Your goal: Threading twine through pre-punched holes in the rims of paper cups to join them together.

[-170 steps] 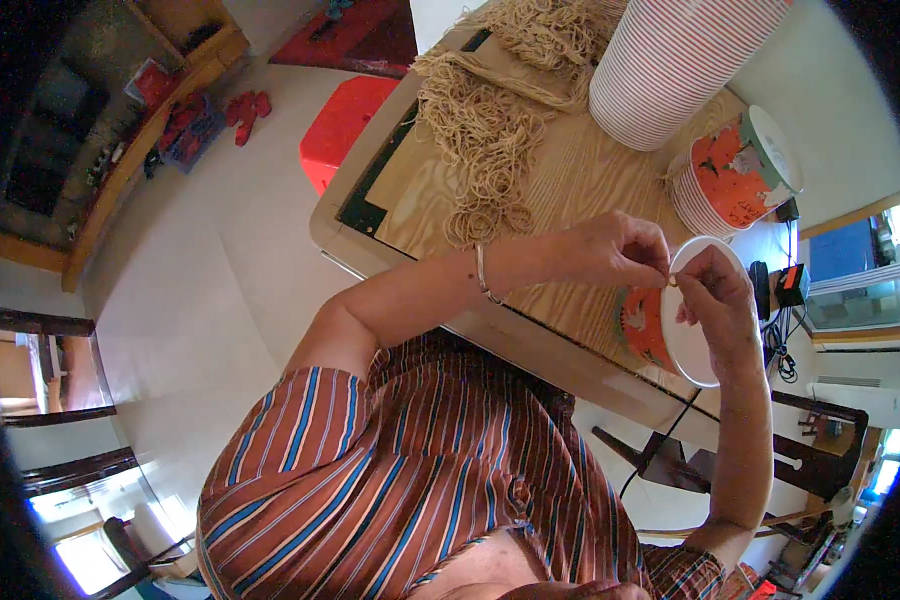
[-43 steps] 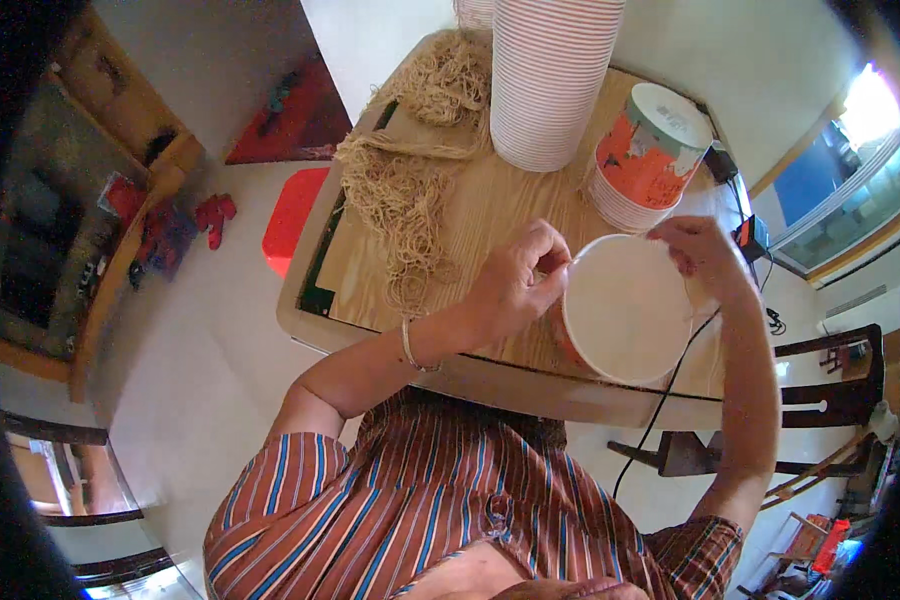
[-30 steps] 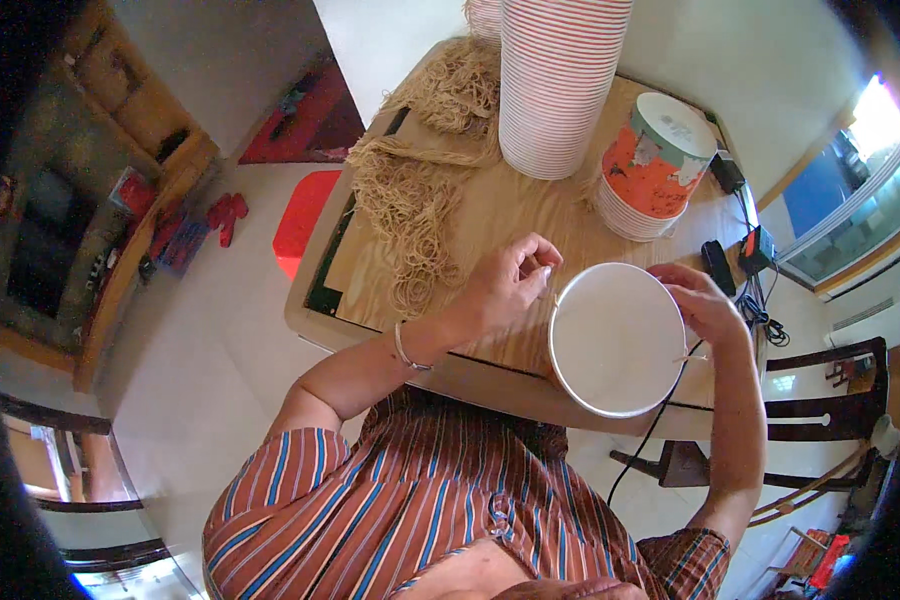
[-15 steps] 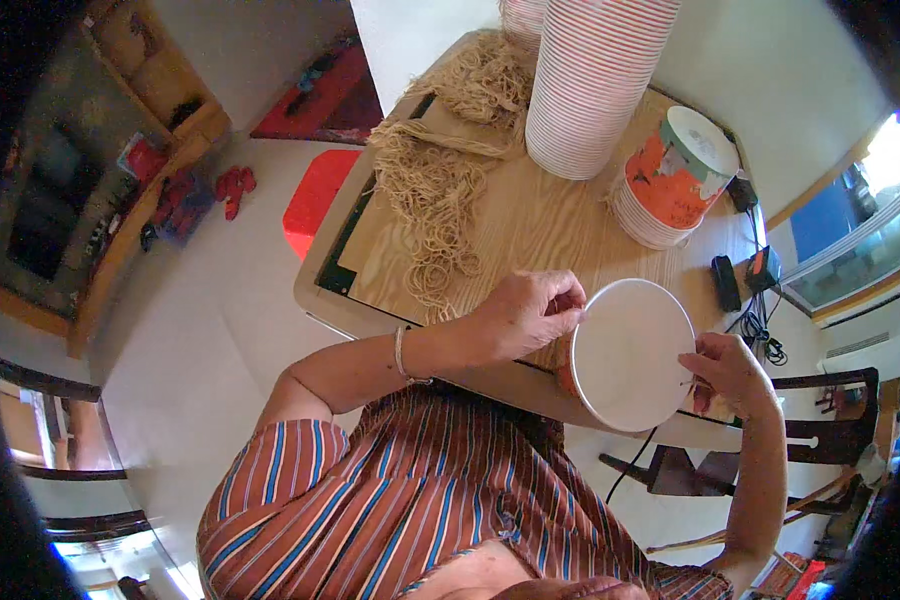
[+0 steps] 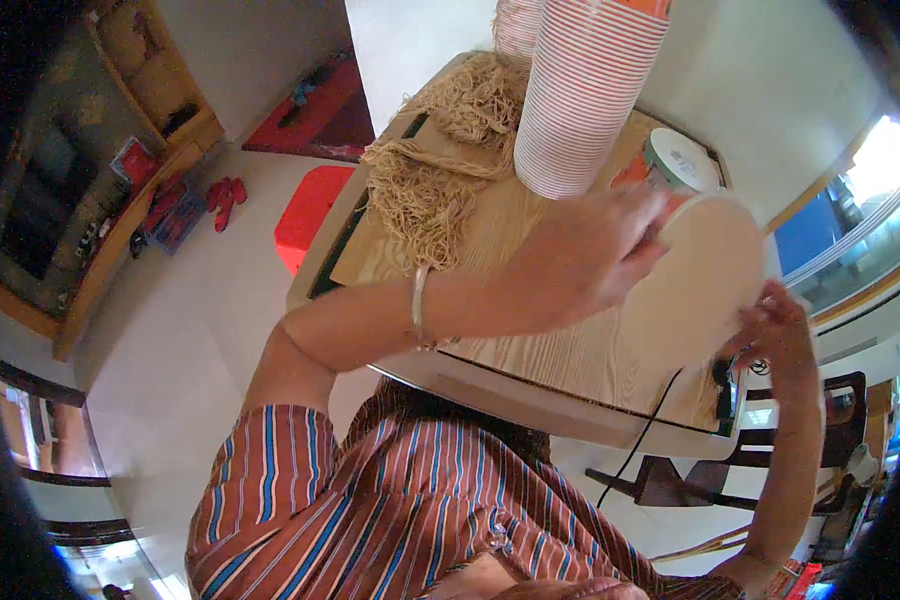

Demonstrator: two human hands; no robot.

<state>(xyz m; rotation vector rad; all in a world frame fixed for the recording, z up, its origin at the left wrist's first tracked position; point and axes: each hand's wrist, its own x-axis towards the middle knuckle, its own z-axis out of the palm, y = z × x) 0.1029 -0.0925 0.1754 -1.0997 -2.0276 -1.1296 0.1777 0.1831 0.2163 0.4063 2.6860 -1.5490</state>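
A round paper bucket (image 5: 695, 290) with a pale inside is held up over the table's right part, its open mouth facing me and slightly blurred. My left hand (image 5: 585, 255) is closed on its upper left rim. At the opposite edge, my right hand (image 5: 773, 325) has its bent fingers against the rim, smeared by motion. Behind the bucket, an upside-down green and orange bucket (image 5: 682, 160) is partly hidden. A tall stack of nested paper buckets (image 5: 585, 105) stands at the back. Tangled tan cords (image 5: 420, 200) lie in heaps on the table's left side.
The wood-topped table (image 5: 530, 345) has a raised pale edge toward me. A red stool (image 5: 308, 215) stands to its left. A dark wooden chair (image 5: 670, 485) is at the lower right, with a black cable (image 5: 642, 447) hanging near it. Red shoes (image 5: 226, 200) lie on the floor.
Both hands have lifted the bucket away from me, up and to the right, and its mouth has tilted. It now covers much of the upside-down bucket's stack.
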